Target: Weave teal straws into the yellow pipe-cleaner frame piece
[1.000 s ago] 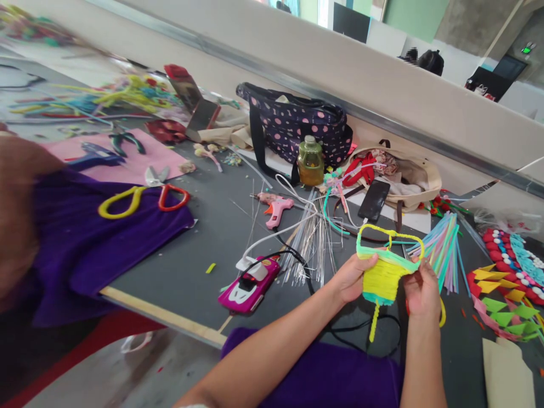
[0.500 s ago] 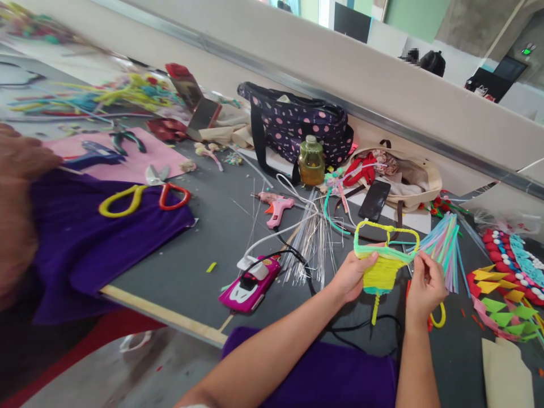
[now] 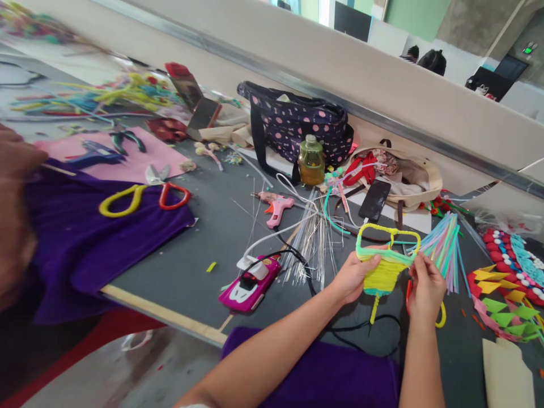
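Head view shows both hands on one woven piece [image 3: 386, 266] of fuzzy craft wire, held just above the grey table [image 3: 204, 249], between the metal wires [image 3: 310, 243] and the pastel sticks [image 3: 442, 249]. Left hand [image 3: 352, 277] closed on its left edge, thumb on top; right hand [image 3: 427, 286] pinching the right corner. Yellow body looks densely wound already, teal band at bottom; upper loop and the hanging yellow tail remain bare, so probably more than half done. Compared with one second ago: right hand now higher at the corner, piece slightly lower, red-and-yellow scissors [image 3: 440, 317] more uncovered.
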`<state>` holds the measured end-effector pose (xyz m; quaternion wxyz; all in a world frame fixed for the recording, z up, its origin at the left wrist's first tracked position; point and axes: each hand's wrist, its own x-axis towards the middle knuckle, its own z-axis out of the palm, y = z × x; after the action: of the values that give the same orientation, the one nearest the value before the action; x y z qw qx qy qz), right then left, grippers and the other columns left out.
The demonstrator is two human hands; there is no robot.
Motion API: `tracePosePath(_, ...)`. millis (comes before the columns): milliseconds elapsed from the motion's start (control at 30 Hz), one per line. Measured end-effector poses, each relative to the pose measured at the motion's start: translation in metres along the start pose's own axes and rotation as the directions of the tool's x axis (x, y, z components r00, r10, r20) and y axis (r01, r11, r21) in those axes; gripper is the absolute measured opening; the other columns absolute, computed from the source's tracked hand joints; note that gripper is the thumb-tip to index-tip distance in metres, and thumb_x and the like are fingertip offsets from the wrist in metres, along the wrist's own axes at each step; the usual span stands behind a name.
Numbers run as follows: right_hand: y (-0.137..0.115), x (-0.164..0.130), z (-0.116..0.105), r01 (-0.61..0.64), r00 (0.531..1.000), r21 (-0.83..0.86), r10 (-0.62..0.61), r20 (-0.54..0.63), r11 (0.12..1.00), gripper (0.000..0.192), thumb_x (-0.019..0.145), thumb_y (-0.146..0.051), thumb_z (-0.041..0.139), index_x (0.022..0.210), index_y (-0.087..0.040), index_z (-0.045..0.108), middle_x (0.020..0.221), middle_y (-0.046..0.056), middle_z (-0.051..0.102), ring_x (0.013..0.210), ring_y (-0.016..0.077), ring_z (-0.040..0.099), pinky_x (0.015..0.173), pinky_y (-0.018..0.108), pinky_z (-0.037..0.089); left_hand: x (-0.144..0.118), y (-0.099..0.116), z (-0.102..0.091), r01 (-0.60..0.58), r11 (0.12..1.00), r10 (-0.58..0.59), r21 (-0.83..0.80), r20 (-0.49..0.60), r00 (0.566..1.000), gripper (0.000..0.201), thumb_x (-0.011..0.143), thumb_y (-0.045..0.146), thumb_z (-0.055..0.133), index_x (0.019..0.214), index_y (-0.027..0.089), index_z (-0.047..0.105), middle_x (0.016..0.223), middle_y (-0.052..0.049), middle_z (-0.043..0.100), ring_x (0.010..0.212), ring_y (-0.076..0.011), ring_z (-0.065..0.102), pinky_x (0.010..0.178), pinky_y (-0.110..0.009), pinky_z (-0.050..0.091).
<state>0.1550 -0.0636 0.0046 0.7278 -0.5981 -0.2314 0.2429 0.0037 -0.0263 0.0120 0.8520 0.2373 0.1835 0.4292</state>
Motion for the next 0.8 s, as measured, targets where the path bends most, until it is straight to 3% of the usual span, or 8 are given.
tracePosePath(200,-0.006,0.002,-0.003,-0.142,0.989,0.122,0.137,0.051,0.982,0.029,0.060,-0.035,0.082,0.079,-0.017,0.068,0.065,-0.004,0.062,0.052,0.0067,0.052,0.050,0.019,0.044,0.000,0.000,0.000,0.041,0.999,-0.041,0.010,0.004,0.999,0.045,0.068,0.028,0.079,0.109,0.011,0.068,0.098,-0.016,0.073,0.090,-0.0301,0.069,0.087,-0.046,0.049)
tracePosePath(433,-0.009,-0.001,-0.001,-0.011,1.000,0.048,0.012,-0.005,0.999,0.029,0.062,-0.034,0.081,0.080,-0.016,0.068,0.073,0.000,0.066,0.057,0.0090,0.057,0.051,0.020,0.045,0.002,0.000,-0.004,0.071,0.997,-0.070,-0.016,0.015,0.997,0.045,0.069,0.027,0.079,0.109,0.010,0.067,0.100,-0.017,0.072,0.092,-0.0306,0.068,0.089,-0.046,0.048)
tracePosePath(667,-0.013,-0.002,-0.001,0.141,0.990,-0.077,-0.139,0.025,0.987,0.042,0.066,-0.035,0.077,0.102,-0.017,0.067,0.078,0.001,0.066,0.069,0.0130,0.060,0.063,0.024,0.047,0.006,0.000,-0.010,0.135,0.989,-0.133,-0.060,0.036,0.990,0.045,0.069,0.025,0.079,0.108,0.008,0.066,0.102,-0.018,0.071,0.094,-0.0305,0.068,0.090,-0.043,0.048)
tracePosePath(800,-0.014,0.000,-0.004,0.068,0.990,0.032,-0.072,0.119,0.997,0.047,0.067,-0.033,0.077,0.110,-0.020,0.062,0.076,-0.003,0.061,0.069,0.0110,0.058,0.065,0.023,0.045,0.009,-0.002,-0.016,0.191,0.977,-0.186,-0.095,0.056,0.981,0.041,0.071,0.023,0.076,0.108,0.009,0.065,0.101,-0.017,0.072,0.091,-0.0292,0.069,0.086,-0.041,0.050)
